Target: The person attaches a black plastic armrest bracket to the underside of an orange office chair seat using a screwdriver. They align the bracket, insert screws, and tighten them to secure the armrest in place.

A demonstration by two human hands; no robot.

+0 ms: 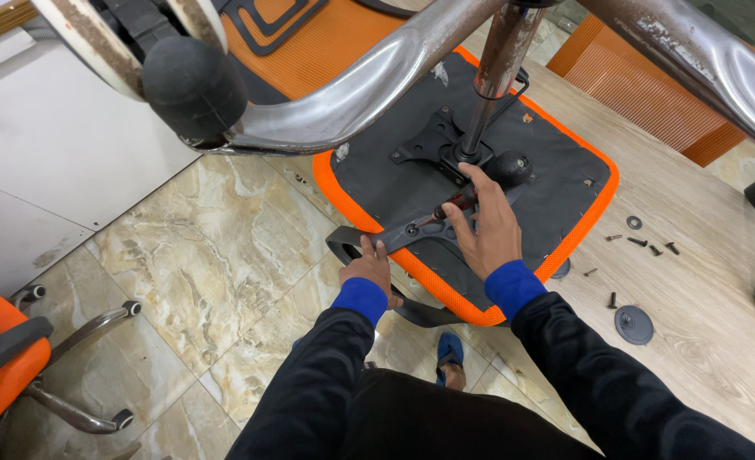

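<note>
The black armrest bracket (394, 232) lies across the near-left edge of the upturned orange-trimmed seat (556, 179) on the desk (701, 290). The left hand (369, 268) clasps the bracket's outer end; the right hand (488, 226) wraps its grip around a screwdriver (456, 203) set at the bracket. It looks like fastening work: the driver needs to stay square. Loose screws (646, 244) lie to the right.

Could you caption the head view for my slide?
Left hand steadies black armrest; right hand drives screwdriver on upturned seat.

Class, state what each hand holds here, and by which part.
Left hand grips the black armrest bracket at its outer end; right hand holds a screwdriver by its handle.
</note>
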